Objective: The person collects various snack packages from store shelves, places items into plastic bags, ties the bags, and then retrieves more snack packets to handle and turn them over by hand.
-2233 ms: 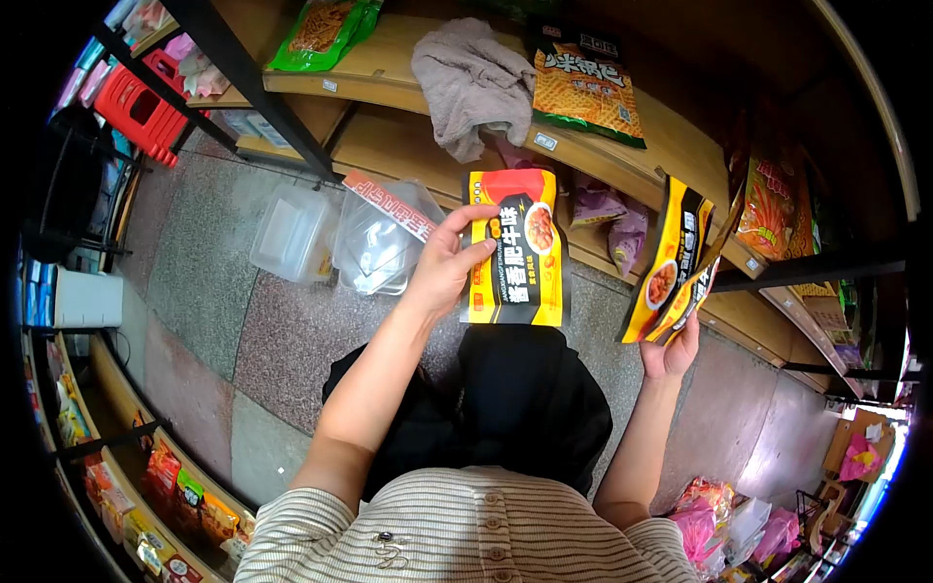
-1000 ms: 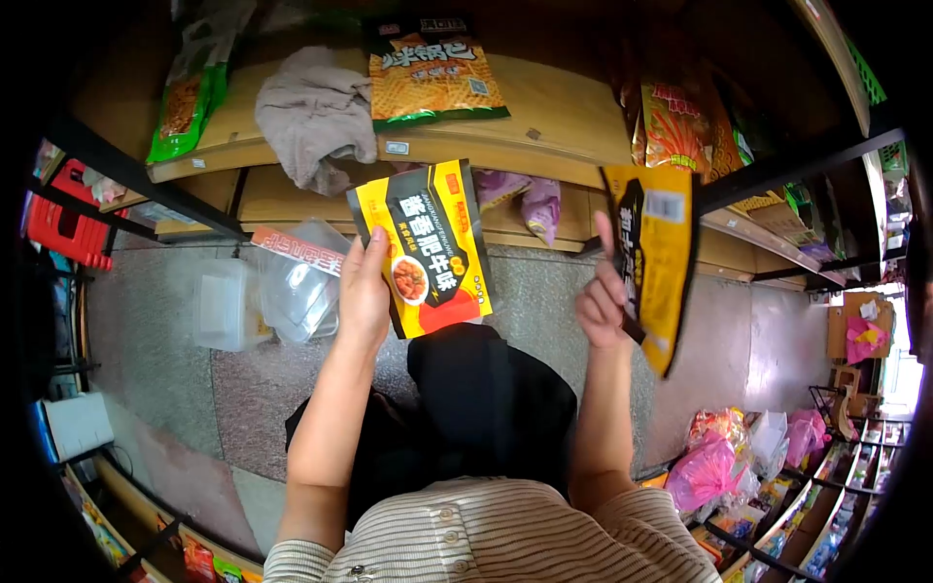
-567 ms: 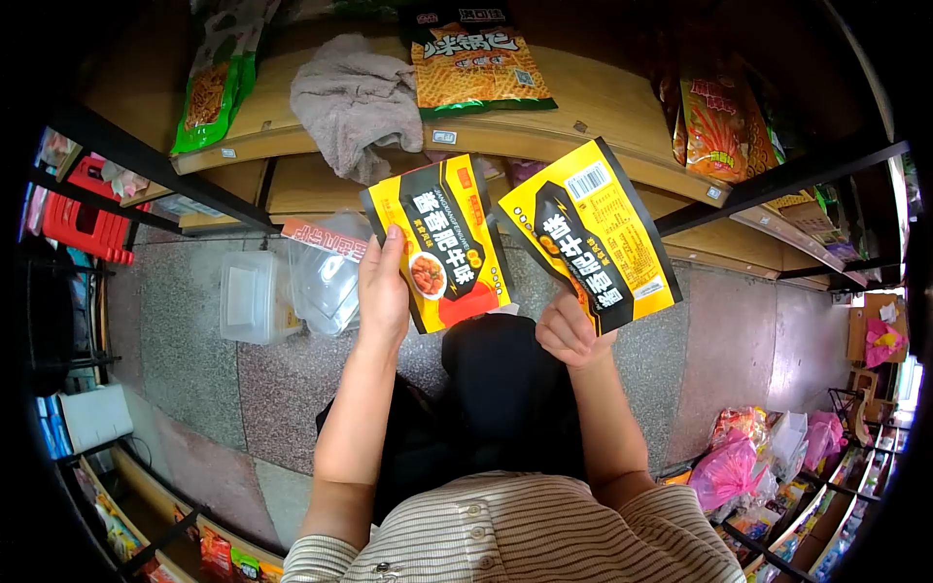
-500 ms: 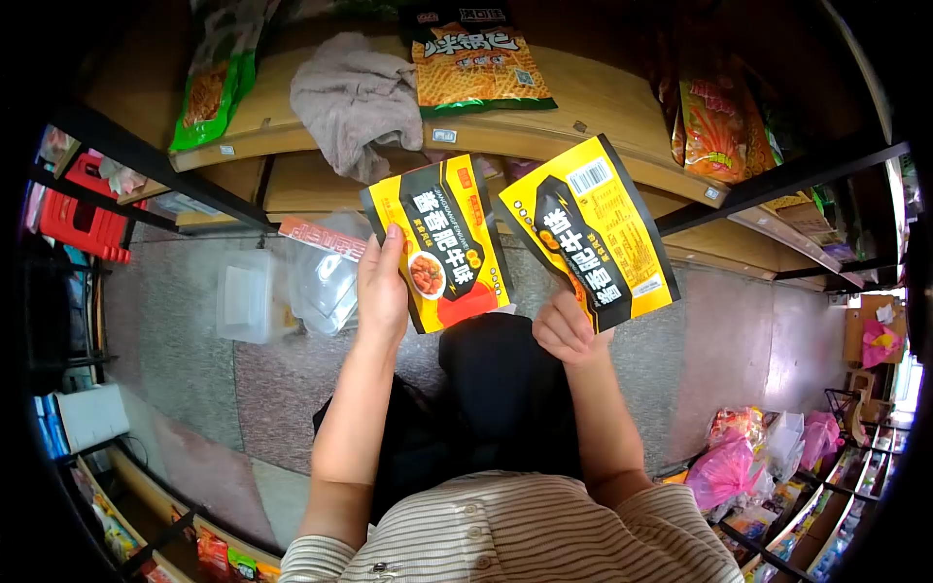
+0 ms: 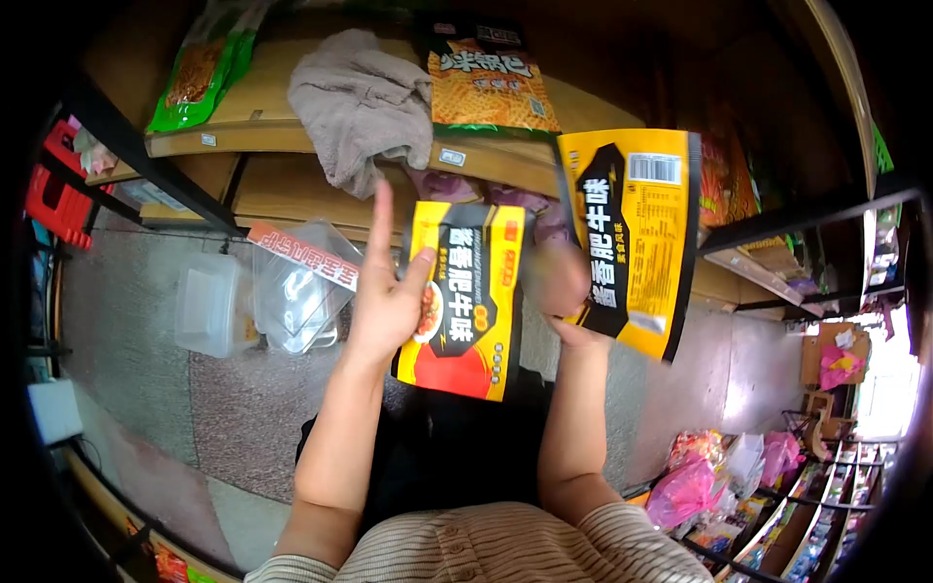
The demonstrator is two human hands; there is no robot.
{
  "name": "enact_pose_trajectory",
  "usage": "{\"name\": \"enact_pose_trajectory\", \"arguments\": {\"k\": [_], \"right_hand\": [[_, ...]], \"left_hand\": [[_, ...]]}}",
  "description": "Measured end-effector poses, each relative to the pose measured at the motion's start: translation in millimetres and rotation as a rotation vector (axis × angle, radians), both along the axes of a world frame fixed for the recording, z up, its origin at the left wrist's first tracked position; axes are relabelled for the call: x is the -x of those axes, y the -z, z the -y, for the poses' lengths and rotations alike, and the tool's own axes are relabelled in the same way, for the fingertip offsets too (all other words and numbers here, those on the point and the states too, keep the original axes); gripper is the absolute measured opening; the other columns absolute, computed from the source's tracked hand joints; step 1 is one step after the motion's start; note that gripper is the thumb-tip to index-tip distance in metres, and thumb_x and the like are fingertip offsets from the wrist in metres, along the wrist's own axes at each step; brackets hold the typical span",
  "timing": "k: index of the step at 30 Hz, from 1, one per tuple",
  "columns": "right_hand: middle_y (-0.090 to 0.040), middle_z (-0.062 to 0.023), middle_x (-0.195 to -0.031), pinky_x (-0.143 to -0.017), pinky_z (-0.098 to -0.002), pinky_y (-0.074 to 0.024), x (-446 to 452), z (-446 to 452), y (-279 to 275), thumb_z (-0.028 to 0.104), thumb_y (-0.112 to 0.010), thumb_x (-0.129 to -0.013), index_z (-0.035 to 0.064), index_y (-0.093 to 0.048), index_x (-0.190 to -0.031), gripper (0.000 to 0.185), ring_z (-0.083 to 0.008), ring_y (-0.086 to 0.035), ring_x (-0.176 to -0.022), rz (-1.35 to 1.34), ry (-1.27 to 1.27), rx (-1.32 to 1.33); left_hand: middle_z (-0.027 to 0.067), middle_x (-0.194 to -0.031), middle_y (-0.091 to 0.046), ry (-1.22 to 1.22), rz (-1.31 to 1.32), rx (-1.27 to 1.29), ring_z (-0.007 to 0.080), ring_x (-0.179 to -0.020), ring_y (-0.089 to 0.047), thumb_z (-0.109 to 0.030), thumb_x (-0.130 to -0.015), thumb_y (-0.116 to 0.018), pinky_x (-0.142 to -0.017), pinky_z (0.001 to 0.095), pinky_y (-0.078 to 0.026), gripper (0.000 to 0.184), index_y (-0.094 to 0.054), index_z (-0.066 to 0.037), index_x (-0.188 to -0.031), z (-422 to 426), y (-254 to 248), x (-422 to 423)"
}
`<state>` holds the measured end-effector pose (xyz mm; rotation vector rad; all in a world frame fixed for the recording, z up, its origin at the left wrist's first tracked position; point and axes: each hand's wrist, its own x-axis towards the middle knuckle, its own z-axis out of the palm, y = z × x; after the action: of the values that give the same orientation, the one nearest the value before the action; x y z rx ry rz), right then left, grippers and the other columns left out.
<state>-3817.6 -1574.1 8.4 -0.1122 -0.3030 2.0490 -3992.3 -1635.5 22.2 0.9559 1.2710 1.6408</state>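
My left hand (image 5: 381,306) holds a yellow and black snack packet (image 5: 468,301) by its left edge, the thumb on its front and the index finger stretched upward. A picture of a bowl of food and a red patch show on that front. In my right hand (image 5: 566,291), slightly blurred, is a second yellow and black snack packet (image 5: 641,238), gripped at its lower left. It is tilted a little, and a barcode and small print face me. The two packets are apart, in front of the shelf.
A grey cloth (image 5: 355,97) hangs over the wooden shelf edge (image 5: 272,139), beside an orange snack bag (image 5: 491,87). Clear plastic tubs (image 5: 216,306) stand on the floor at left. Pink plastic bags (image 5: 685,491) lie at lower right. A red plastic stool (image 5: 58,199) is far left.
The left packet has moved down and right, and my left index finger now points up off it. My right hand has raised its packet to the right and turned it more upright.
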Motion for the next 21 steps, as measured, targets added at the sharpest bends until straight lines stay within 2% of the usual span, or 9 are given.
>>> {"name": "enact_pose_trajectory", "arguments": {"k": [1,3,5,8,10,12,14,16,21], "right_hand": [[-0.055,-0.0044,-0.072,-0.038,-0.0199,-0.0373,-3.8,-6.1,-6.1,0.034,-0.057,-0.073,0.0036,-0.049,-0.102,0.043,-0.0127,-0.052,-0.053,0.244,0.140,-0.136],[-0.060,-0.0091,-0.085,-0.053,-0.0212,-0.0447,-4.6,-12.2,-22.7,0.021,-0.065,-0.067,0.0013,-0.040,-0.116,0.059,-0.0157,-0.059,-0.070,0.615,0.209,-0.431],[-0.061,-0.0109,-0.088,-0.072,-0.0224,-0.0418,-15.7,-22.4,-35.0,-0.005,-0.065,-0.059,-0.0001,-0.027,-0.126,0.077,-0.0126,-0.056,-0.079,0.899,-0.064,-0.586],[-0.060,-0.0049,-0.076,-0.069,-0.0199,-0.0401,-19.3,-26.4,-29.5,-0.006,-0.068,-0.055,0.0046,-0.033,-0.122,0.076,-0.0076,-0.055,-0.072,1.075,-0.311,-0.724],[-0.059,-0.0013,-0.069,-0.063,-0.0185,-0.0386,-21.5,-25.6,-17.9,-0.007,-0.070,-0.052,0.0055,-0.041,-0.111,0.067,-0.0052,-0.053,-0.066,1.063,-0.319,-0.623],[-0.057,0.0010,-0.062,-0.055,-0.0182,-0.0345,-28.7,-33.0,-7.9,-0.004,-0.071,-0.052,0.0055,-0.044,-0.099,0.055,-0.0035,-0.048,-0.059,1.312,-0.269,-0.876],[-0.055,0.0016,-0.059,-0.047,-0.0179,-0.0281,-26.8,-29.7,-14.8,0.001,-0.075,-0.051,0.0064,-0.048,-0.088,0.046,-0.0019,-0.041,-0.053,1.398,-0.228,-0.859],[-0.056,0.0009,-0.061,-0.047,-0.0165,-0.0320,-26.0,-31.9,-17.9,0.003,-0.073,-0.058,0.0042,-0.050,-0.081,0.032,-0.0016,-0.046,-0.056,1.443,-0.284,-0.833],[-0.057,0.0005,-0.065,-0.052,-0.0157,-0.0400,-21.2,-40.7,-16.1,0.002,-0.065,-0.070,0.0013,-0.051,-0.073,0.014,-0.0025,-0.052,-0.060,1.184,-0.339,-0.646]], "left_hand": [[0.0140,-0.127,-0.035,0.011,-0.064,-0.009,0.0151,-0.112,-0.038,0.002,-0.081,-0.044,-0.091,0.0243,-0.032,0.051,-0.028,-0.004,-0.128,-2.1,-2.0,-0.4],[0.0093,-0.104,-0.052,0.136,-0.135,0.175,0.0127,-0.096,-0.048,0.002,-0.079,-0.043,-0.083,0.0226,-0.036,0.029,-0.046,0.002,-0.108,-5.0,7.7,9.5],[0.0069,-0.093,-0.060,0.200,-0.185,0.276,0.0114,-0.088,-0.053,0.002,-0.079,-0.043,-0.079,0.0217,-0.039,0.023,-0.055,0.004,-0.098,-6.5,16.8,18.7],[0.0081,-0.078,-0.060,0.218,0.302,0.045,0.0110,-0.071,-0.055,-0.012,-0.081,-0.041,-0.064,0.0216,-0.043,0.024,-0.058,0.005,-0.086,-7.8,29.8,24.0],[0.0092,-0.082,-0.060,0.253,0.480,0.191,0.0124,-0.073,-0.056,-0.022,-0.084,-0.040,-0.068,0.0226,-0.044,0.033,-0.057,0.007,-0.087,-8.3,27.7,21.9],[0.0085,-0.082,-0.061,0.256,0.447,0.312,0.0105,-0.070,-0.056,-0.032,-0.086,-0.044,-0.064,0.0216,-0.044,0.039,-0.058,0.005,-0.086,-4.3,18.0,13.2],[0.0059,-0.077,-0.061,0.318,0.019,0.338,0.0073,-0.065,-0.055,-0.024,-0.082,-0.054,-0.059,0.0203,-0.044,0.028,-0.059,0.003,-0.084,0.5,31.4,17.8],[0.0041,-0.073,-0.061,0.240,-0.013,0.310,0.0051,-0.062,-0.054,-0.015,-0.078,-0.060,-0.055,0.0193,-0.043,0.018,-0.060,0.003,-0.083,5.3,30.2,14.5],[0.0045,-0.076,-0.061,0.131,0.035,0.332,0.0068,-0.066,-0.055,-0.012,-0.079,-0.059,-0.059,0.0202,-0.044,0.017,-0.060,0.003,-0.087,14.9,24.0,17.5]]}}
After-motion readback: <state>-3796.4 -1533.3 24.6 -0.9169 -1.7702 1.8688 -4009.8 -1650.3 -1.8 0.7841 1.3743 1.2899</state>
